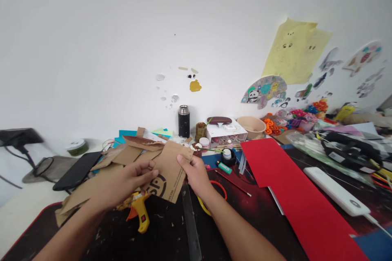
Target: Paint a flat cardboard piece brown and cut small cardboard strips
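My right hand [196, 175] pinches a piece of brown cardboard [171, 165] at its right edge, thumb on the near face. The cardboard is held up at a tilt and carries dark printed lettering, part of it inside a ring. Beside its left edge is my left hand [131, 179], fingers apart and loosely bent; whether they touch the cardboard is unclear. Under my left hand lies a yellow glue gun [141, 214] with an orange trigger. A dark metal ruler [191, 228] stretches toward me below the cardboard. Scissors [222, 189] with red and yellow handles are partly hidden by my right forearm.
Cardboard scraps [88, 185] pile up at left, beside a black phone [78, 171]. A black bottle [184, 121] stands by the wall. Red card [288, 183] and a white power strip [335, 189] lie at right. A green lighter [224, 168] sits mid-table.
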### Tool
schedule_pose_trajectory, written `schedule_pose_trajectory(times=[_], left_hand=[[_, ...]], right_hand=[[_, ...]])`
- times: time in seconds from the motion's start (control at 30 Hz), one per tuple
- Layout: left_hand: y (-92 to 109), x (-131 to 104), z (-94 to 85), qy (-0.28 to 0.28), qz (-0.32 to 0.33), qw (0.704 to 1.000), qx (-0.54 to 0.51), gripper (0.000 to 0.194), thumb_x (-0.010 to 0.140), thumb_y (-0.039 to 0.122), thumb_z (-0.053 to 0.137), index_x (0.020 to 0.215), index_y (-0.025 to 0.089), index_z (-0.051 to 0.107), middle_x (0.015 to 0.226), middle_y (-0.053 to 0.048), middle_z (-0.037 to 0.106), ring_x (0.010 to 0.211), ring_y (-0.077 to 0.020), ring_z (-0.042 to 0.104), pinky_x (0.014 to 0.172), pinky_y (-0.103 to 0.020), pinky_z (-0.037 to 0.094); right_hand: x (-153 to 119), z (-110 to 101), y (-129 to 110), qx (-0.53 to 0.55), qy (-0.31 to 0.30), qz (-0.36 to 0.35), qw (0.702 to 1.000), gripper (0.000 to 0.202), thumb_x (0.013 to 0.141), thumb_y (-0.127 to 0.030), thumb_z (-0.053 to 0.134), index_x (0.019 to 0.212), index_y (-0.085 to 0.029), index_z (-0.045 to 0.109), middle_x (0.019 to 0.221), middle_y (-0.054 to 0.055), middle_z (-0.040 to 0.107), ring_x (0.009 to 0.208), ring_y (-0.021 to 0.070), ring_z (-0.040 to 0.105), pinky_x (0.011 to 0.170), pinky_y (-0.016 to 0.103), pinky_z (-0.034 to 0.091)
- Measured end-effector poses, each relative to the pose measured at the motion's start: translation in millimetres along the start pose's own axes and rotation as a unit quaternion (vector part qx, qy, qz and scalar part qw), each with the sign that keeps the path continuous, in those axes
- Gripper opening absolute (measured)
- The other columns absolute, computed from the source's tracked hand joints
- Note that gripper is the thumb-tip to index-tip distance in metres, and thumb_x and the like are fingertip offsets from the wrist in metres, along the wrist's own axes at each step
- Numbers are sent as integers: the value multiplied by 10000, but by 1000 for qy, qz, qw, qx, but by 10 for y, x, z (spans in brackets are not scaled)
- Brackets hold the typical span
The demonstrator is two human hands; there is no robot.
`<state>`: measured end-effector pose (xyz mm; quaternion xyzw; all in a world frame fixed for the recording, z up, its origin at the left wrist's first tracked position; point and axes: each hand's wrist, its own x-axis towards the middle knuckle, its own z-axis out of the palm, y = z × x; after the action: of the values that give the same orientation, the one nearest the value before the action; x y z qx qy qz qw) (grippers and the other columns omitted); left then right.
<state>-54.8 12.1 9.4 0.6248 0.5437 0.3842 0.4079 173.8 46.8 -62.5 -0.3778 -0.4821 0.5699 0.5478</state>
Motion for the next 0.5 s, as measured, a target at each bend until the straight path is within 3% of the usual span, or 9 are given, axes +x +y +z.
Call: schedule_pose_trajectory(times=[0.13, 0.27, 0.4, 0.5], left_hand=[[69, 21, 111, -58, -28, 997, -32, 482, 709, 721, 916, 854, 280, 786, 779, -41, 809, 763, -301, 769, 627, -358, 616], [46, 51, 170, -26, -31, 995, -93, 598, 725, 821, 876, 873, 255, 753, 767, -40, 800, 663, -248, 721, 601, -353, 593], [9, 41, 253, 3, -45, 993, -110, 617, 644, 792, 943, 821, 255, 698, 718, -3, 760, 570, -190, 631, 511, -302, 529], [34, 38, 271, -2, -57, 991, -118, 633, 604, 794, 952, 824, 258, 697, 772, -22, 796, 632, -226, 694, 546, -327, 576]], right_hand=[[-18, 22, 17, -10, -45, 42, 998, 728, 788, -940, 800, 892, -227, 697, 603, 0, 689, 449, 179, 608, 390, 264, 414], [-66, 78, 16, -19, -98, 30, 995, 700, 864, -911, 743, 943, -218, 681, 600, -24, 657, 424, 148, 601, 373, 219, 373], [-80, 96, 9, -45, -80, 18, 996, 677, 874, -894, 741, 910, -222, 666, 596, -62, 594, 367, 113, 513, 345, 221, 387], [-81, 77, -1, -72, -71, 18, 995, 668, 885, -893, 727, 857, -233, 637, 588, -66, 575, 357, 106, 495, 332, 218, 358]])
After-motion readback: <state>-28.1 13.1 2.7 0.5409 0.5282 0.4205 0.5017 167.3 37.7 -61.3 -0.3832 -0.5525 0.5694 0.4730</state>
